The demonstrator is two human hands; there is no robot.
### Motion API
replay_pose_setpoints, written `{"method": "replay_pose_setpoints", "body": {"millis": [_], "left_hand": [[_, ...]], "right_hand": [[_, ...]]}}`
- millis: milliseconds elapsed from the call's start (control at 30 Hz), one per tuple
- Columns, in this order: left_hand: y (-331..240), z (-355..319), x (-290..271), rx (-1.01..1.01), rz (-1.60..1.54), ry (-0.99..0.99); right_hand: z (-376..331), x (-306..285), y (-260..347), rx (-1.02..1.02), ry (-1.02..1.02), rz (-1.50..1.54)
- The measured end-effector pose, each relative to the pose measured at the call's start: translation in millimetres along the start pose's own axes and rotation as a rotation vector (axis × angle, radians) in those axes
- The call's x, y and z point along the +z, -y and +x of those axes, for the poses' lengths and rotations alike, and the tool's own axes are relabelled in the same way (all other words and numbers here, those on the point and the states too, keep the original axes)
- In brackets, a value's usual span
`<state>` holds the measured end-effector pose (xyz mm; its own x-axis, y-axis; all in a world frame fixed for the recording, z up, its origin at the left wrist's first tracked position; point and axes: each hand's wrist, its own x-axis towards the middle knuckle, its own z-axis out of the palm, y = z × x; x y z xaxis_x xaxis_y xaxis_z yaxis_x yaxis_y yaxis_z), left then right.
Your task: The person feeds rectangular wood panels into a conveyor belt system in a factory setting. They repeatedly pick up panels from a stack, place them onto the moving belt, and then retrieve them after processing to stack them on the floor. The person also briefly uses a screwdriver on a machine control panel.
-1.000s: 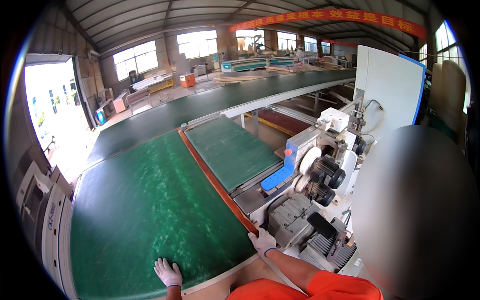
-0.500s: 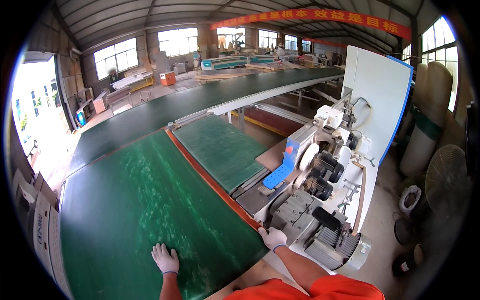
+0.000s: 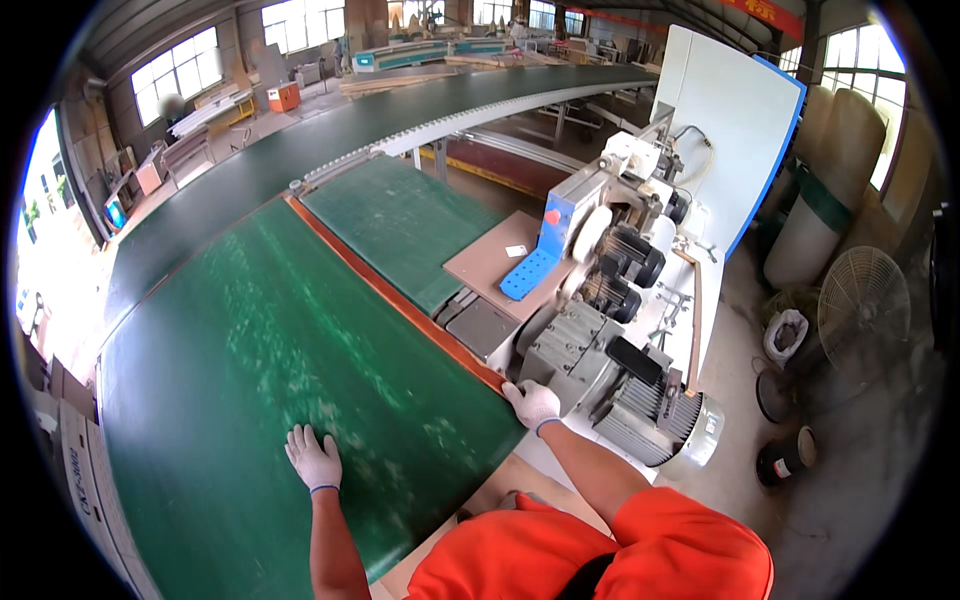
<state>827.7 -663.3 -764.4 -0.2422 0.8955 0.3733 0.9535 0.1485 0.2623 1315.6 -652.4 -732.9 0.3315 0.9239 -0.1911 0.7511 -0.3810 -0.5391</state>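
My left hand [image 3: 314, 459], in a white glove, lies flat with spread fingers on the wide green conveyor belt [image 3: 200, 400]. My right hand [image 3: 533, 403], also gloved, is at the belt's near right corner, its fingers curled over the near end of the orange rail [image 3: 400, 305]. Beyond that rail, a brown board [image 3: 485, 268] with a small white label [image 3: 515, 251] sticks out from the machine [image 3: 575, 345], partly over the smaller green belt [image 3: 400, 220]. A blue perforated guard [image 3: 527, 275] covers part of the board. Neither hand touches the board.
Motors [image 3: 655, 425] stand just right of my right hand. A long dark green conveyor [image 3: 400, 110] curves across behind. A tall white cabinet [image 3: 720, 130], a floor fan [image 3: 865, 305] and a dark bucket [image 3: 785, 458] are to the right. A white machine body [image 3: 90, 480] borders the belt on the left.
The brown board has come farther out of the machine to the left, and its label now shows. The view has tilted down. Both hands keep their places on the belt and rail.
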Motion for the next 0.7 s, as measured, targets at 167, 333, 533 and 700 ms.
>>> {"method": "replay_pose_setpoints", "body": {"millis": [167,333,533,700], "left_hand": [[-11.7,-4.6,-2.1,0.006,-0.014,0.033],[-10.3,-22.8,-7.3,-0.021,0.047,0.020],[-54.6,-49.2,-12.6,-0.020,-0.006,0.014],[-63.5,-95.6,-23.4,-0.100,-0.028,-0.026]], "right_hand": [[12.2,5.5,-9.4,0.006,-0.070,0.108],[47.2,-1.7,36.2,0.096,-0.093,0.260],[127.2,25.4,5.6,0.192,-0.009,1.238],[98.9,6.5,14.7,0.210,0.187,1.211]]}}
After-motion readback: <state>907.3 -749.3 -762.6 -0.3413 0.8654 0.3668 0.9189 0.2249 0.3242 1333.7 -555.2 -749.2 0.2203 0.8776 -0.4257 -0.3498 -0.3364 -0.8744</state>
